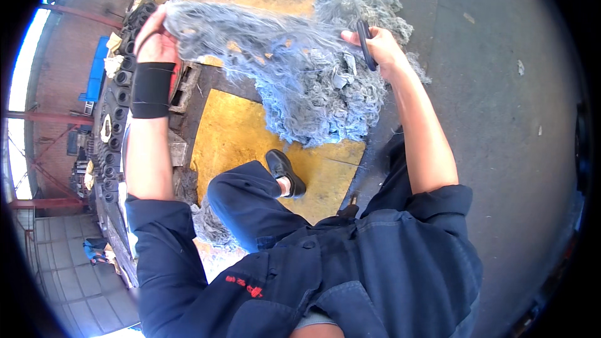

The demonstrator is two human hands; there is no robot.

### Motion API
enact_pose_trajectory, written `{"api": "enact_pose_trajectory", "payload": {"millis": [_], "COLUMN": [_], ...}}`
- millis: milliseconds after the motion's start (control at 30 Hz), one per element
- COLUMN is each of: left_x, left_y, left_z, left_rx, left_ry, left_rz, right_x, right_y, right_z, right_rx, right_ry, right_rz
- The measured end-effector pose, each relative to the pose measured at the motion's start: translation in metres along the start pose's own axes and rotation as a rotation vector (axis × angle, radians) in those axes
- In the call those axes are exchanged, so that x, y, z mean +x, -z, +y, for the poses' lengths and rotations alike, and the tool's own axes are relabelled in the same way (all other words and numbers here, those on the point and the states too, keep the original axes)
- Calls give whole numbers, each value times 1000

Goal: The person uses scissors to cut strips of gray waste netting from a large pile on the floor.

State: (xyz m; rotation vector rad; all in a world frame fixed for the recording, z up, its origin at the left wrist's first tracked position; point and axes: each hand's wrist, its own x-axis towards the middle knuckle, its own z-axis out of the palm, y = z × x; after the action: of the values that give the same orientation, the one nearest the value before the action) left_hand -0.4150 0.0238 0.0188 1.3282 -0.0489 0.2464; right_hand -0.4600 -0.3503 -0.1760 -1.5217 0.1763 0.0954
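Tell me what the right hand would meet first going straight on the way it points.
Probably the grey fibre heap just beyond the right hand, toward the picture's top; how far below the hand it lies is unclear.

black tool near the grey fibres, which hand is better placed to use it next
Probably the right hand: it holds the black tool, close to the stretched grey fibres. The left hand is occupied at their other end, gripping them.

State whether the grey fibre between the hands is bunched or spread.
Spread: the fibre stretches thinly from left hand toward right hand, with see-through gaps.
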Motion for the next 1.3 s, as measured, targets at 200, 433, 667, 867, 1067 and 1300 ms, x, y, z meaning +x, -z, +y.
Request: {"api": "enact_pose_trajectory", "payload": {"millis": [200, 433, 667, 867, 1067, 1300], "left_x": [27, 23, 33, 1, -37, -106], "left_y": [-8, -13, 45, 31, -24, -52], "left_z": [93, 134, 75, 6, -70, -156], "left_rx": [0, 440, 737, 565, 388, 601], "left_ry": [-156, -326, 14, 192, 397, 677], "left_rz": [64, -103, 89, -10, -182, -568], "right_x": [3, -18, -33, -20, -31, -29], "right_y": [25, 33, 54, 68, -6, -54], "right_z": [6, 8, 13, 15, 6, 5], "right_rx": [-114, -1192, -1339, -621, 75, 155], "right_ry": [14, 18, -48, -73, 33, 217], "right_rz": [105, 8, -281, -54, -169, -342]}}
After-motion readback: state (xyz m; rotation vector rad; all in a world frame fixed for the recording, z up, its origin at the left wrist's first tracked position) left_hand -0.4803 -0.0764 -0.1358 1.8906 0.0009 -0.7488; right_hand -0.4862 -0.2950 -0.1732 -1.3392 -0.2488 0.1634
